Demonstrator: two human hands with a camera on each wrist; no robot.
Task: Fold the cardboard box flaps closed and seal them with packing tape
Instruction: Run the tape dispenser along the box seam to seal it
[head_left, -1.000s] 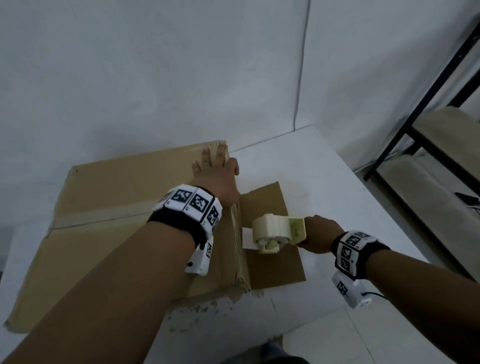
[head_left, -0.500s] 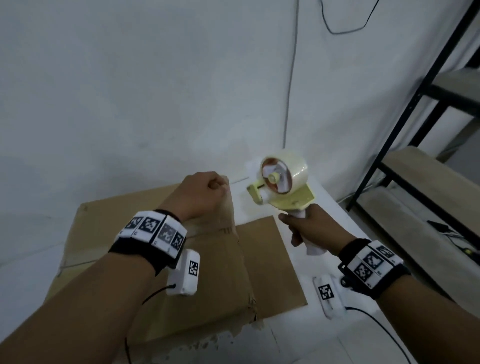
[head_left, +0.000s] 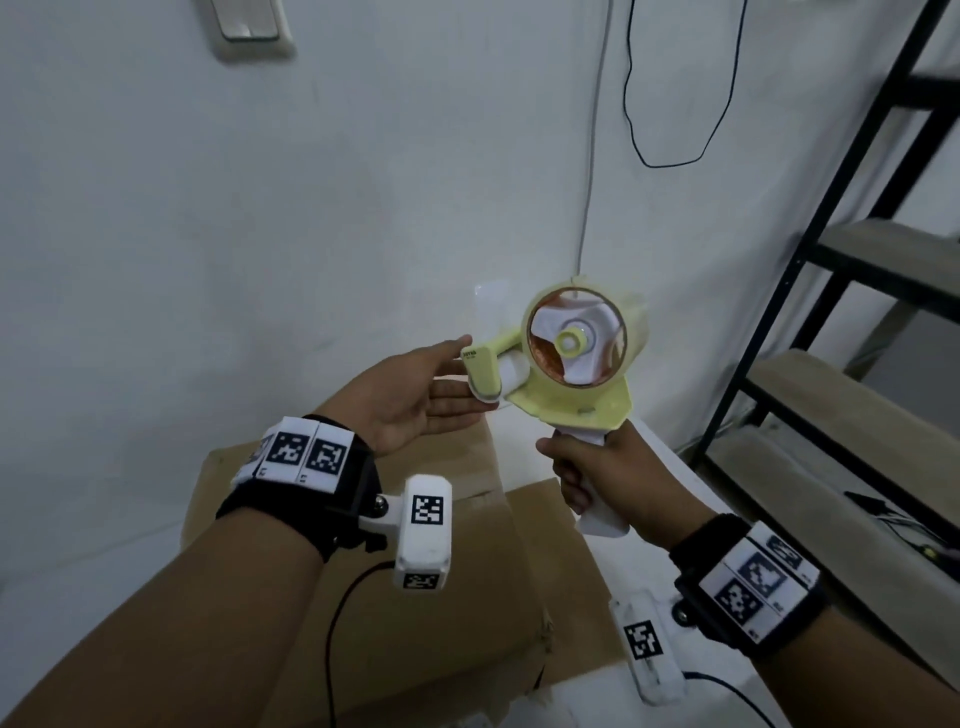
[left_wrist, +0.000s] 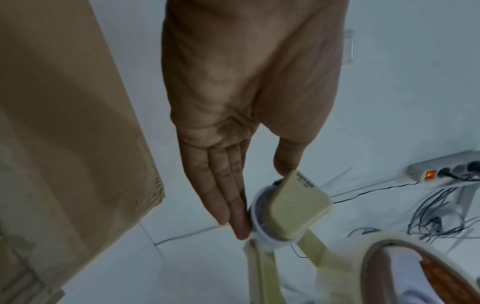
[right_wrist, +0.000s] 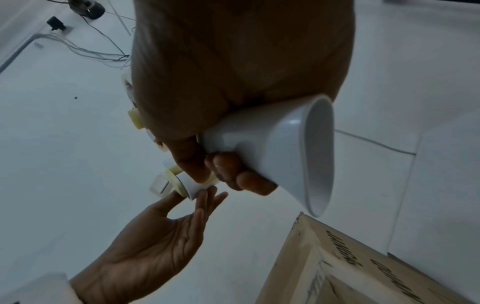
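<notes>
Two hands, one tape dispenser, one cardboard box.

Head view: right hand wraps the white handle of the tape dispenser, raised in the air before the white wall, roll side facing the camera. Left hand, fingers straight and palm turned up, touches the dispenser's front roller end, gripping nothing. Cardboard box lies below both forearms on the white table, one brown flap spread flat toward the right. Black metal shelf stands at far right.

Left wrist view: left hand extended flat; fingertips meet the clear roller, thumb rests against the pale yellow guard of the tape dispenser. Cardboard box at left edge. Power strip with cables on the floor.

Right wrist view: right hand curled round the white handle of the tape dispenser. Left hand open below, fingertips at the roller. Cardboard box corner at lower right, printed lettering illegible.
</notes>
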